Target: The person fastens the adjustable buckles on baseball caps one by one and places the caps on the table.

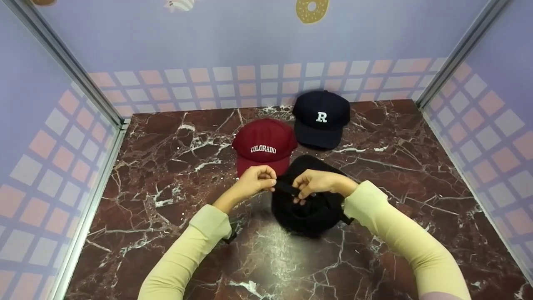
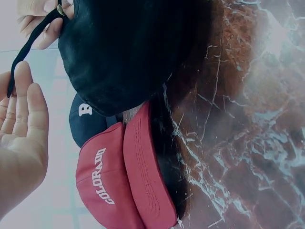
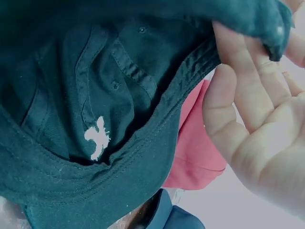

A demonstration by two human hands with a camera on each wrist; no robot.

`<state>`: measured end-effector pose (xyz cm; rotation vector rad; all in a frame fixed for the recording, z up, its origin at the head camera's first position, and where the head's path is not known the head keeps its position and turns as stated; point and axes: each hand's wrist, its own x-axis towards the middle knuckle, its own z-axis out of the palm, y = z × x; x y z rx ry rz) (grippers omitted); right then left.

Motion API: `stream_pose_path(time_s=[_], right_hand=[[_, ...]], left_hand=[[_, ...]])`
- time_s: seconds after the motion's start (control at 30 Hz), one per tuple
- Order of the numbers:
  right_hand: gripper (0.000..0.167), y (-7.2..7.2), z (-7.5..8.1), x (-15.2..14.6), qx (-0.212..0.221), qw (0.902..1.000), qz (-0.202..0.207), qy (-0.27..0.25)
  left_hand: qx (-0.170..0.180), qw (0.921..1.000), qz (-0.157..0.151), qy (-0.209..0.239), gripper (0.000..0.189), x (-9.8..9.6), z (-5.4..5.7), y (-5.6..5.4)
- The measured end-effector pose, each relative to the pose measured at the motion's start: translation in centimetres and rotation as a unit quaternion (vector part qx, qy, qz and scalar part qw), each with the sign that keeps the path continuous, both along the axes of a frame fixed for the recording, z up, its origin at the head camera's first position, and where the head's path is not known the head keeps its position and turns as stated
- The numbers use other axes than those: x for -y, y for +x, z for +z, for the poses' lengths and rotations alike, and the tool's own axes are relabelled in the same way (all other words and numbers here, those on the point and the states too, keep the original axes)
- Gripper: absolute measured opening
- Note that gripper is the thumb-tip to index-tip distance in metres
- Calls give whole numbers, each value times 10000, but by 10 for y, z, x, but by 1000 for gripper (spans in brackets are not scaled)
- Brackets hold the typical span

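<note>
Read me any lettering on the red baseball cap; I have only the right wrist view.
Observer: The red baseball cap reads COLORADO in white across its front.
Operator: Do the same for the navy one.
Observer: The navy baseball cap carries a single white R on its front.
Operator: Report what the left hand is doing.
Observer: The left hand pinches the end of the black strap.

A black cloth cap (image 1: 310,221), a white-lettered red cloth cap (image 1: 265,139) and a white-lettered navy cloth cap (image 1: 320,128) show against a white-veined, red-brown marbled counter (image 1: 395,183).
</note>
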<state>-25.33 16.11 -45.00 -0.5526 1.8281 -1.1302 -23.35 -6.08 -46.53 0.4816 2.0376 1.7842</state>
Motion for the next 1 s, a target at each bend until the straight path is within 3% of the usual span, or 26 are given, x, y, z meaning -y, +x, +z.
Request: stream_pose_path(time_s=[0.17, 0.27, 0.4, 0.5, 0.87, 1.0], right_hand=[[19, 1, 2, -1, 146, 9999, -49, 48], [19, 1, 3, -1, 208, 9997, -96, 108], [20, 2, 4, -1, 221, 9995, -144, 184], [20, 2, 5, -1, 232, 9994, -155, 187], [17, 3, 4, -2, 213, 9996, -158, -109], [16, 3, 3, -2, 106, 9998, -147, -58]], left_hand=[[62, 10000, 11, -10, 12, 1, 2, 0], [92, 9999, 1, -68, 12, 1, 13, 5], [14, 10000, -27, -90, 14, 0, 18, 7], [-56, 9999, -91, 24, 14, -1, 11, 5], [92, 9994, -45, 322, 12, -11, 28, 13], [39, 9995, 6, 312, 13, -12, 30, 14]])
